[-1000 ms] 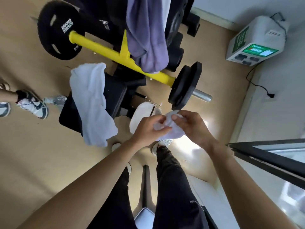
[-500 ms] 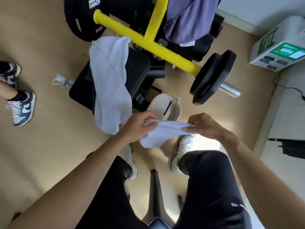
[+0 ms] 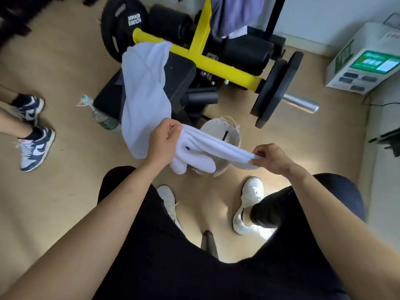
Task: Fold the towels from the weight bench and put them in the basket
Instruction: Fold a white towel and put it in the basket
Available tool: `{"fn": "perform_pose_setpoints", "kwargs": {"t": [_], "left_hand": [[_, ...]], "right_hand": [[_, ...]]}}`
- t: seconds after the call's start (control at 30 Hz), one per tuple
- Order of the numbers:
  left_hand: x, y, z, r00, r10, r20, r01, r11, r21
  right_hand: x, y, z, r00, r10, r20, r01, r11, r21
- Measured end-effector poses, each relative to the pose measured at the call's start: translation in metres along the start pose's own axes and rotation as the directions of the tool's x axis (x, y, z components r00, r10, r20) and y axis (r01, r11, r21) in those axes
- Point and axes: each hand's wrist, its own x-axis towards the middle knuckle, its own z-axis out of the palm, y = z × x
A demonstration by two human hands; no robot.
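A small white towel (image 3: 212, 148) is stretched between both hands, bunched into folds, with loose ends hanging below. My left hand (image 3: 163, 140) pinches its left end and my right hand (image 3: 269, 158) pinches its right end. It hangs right over the beige basket (image 3: 234, 135) on the floor, hiding most of the basket's opening. A larger white towel (image 3: 145, 92) is draped over the black pad of the weight bench (image 3: 179, 74). A purple towel (image 3: 229, 14) hangs from the rack at the top.
A yellow bar (image 3: 218, 66) with black weight plates (image 3: 277, 87) crosses behind the basket. A plastic bottle (image 3: 101, 118) lies on the floor left of the bench. Another person's feet in blue-and-white trainers (image 3: 35, 146) stand at left. A white machine (image 3: 365, 61) sits at right.
My hands have moved apart, pulling the small towel from a bunched wad into a long strip. The view has tilted down, so the bench and basket sit further up and right.
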Motion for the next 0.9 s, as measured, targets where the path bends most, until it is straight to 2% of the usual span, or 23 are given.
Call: {"fn": "perform_pose_setpoints", "kwargs": {"t": [0.1,0.27,0.43,0.6,0.7,0.8,0.9], "left_hand": [[0.001,0.013,-0.015,0.994,-0.027,-0.103,0.024,0.999,-0.031],[-0.007,0.031,-0.031,0.989,-0.016,-0.15,0.019,1.0,0.021],[-0.021,0.043,-0.043,0.999,0.029,0.038,-0.031,0.998,0.048],[-0.034,0.053,-0.041,0.982,0.149,0.116,-0.144,0.988,-0.057],[-0.033,0.058,-0.032,0.959,0.208,0.19,-0.191,0.976,-0.108],[-0.03,0.067,-0.017,0.911,0.29,0.294,-0.264,0.956,-0.125],[-0.02,0.071,-0.004,0.892,0.3,0.337,-0.265,0.953,-0.147]], "right_hand": [[-0.02,0.006,-0.005,0.998,0.042,-0.045,-0.042,0.999,-0.006],[-0.052,0.012,-0.007,0.983,0.073,-0.17,-0.058,0.994,0.095],[-0.076,-0.026,-0.023,0.944,-0.018,-0.33,0.105,0.963,0.248],[-0.084,-0.1,-0.04,0.876,-0.226,-0.425,0.323,0.931,0.17],[-0.082,-0.134,-0.039,0.858,-0.296,-0.42,0.404,0.893,0.197],[-0.069,-0.147,-0.028,0.889,-0.351,-0.294,0.413,0.892,0.183],[-0.048,-0.144,-0.019,0.894,-0.408,-0.184,0.439,0.879,0.187]]}}
